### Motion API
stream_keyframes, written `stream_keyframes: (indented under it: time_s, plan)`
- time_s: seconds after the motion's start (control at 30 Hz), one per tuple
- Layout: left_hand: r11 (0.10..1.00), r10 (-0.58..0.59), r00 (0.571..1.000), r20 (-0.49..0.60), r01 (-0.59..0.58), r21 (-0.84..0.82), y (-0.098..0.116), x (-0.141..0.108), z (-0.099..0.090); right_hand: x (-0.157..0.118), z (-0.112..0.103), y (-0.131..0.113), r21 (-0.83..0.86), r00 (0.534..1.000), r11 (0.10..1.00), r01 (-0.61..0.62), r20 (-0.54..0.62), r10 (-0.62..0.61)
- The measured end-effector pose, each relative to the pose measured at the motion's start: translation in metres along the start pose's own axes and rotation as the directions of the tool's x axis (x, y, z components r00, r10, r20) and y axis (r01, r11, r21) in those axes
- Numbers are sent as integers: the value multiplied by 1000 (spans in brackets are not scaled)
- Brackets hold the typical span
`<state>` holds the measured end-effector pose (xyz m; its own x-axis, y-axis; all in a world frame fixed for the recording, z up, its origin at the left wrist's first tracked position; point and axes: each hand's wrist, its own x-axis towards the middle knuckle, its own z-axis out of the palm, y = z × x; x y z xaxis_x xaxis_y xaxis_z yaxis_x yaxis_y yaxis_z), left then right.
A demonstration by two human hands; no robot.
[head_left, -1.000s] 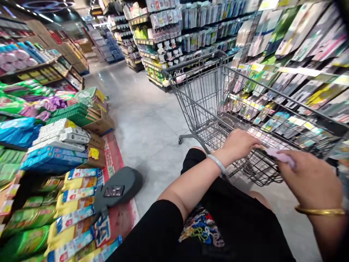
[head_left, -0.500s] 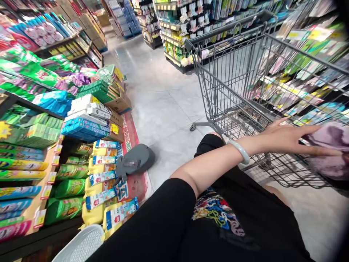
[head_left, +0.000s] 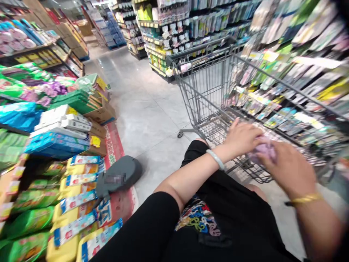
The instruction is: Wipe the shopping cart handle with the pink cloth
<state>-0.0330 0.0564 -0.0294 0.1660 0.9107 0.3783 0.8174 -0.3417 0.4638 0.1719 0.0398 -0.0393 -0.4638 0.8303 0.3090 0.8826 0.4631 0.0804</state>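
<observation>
A small lilac bundle [head_left: 265, 148], seemingly soft, is between my two hands over the cart; blur hides its exact kind. My right hand [head_left: 293, 165], with a gold bracelet, is closed around its right side. From the left, my left hand [head_left: 242, 138], wearing a pale bangle, has its fingers bent onto the bundle's top. Just beyond and below both hands is the grey wire shopping cart [head_left: 203, 98], with bare mesh showing at its bottom.
A dark grey bag-like object [head_left: 120, 176] rests on the floor mat to the left. Yellow packs [head_left: 64, 218] and blue boxes [head_left: 54, 143] fill the left shelving. Hanging goods [head_left: 283, 80] line the rack behind the cart. Grey tiled floor [head_left: 152, 112] runs between.
The lilac bundle and my left hand have moved left from the right edge. My right hand has come into clear view, gripping the bundle. The camera view has shifted right.
</observation>
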Motion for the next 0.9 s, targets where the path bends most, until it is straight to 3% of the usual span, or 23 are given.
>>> stream_keyframes:
  time_s: [0.1, 0.23, 0.37, 0.6, 0.8, 0.9]
  plan:
    - [999, 42, 999, 17, -42, 5, -12, 1, 1, 30, 10, -25, -68, 1000, 997, -19, -14, 18]
    - [994, 101, 995, 25, -102, 27, -32, 6, -6, 28, 2, 1, 30, 994, 999, 19, 104, -22]
    - [992, 61, 998, -11, -59, 110, -45, 13, -11, 16, -17, 17, -41, 975, 999, -37, 216, 45]
    - [979, 116, 991, 67, -126, 161, -51, 26, -14, 45, -7, -24, 40, 993, 996, -79, 86, 76]
    - [980, 133, 988, 82, -144, 140, -56, 28, -18, 15, -11, 6, 31, 989, 998, -56, 137, 51]
    - [981, 140, 988, 61, -147, 128, -55, 26, -16, 11, -9, 3, 201, 997, 978, -60, 49, 51]
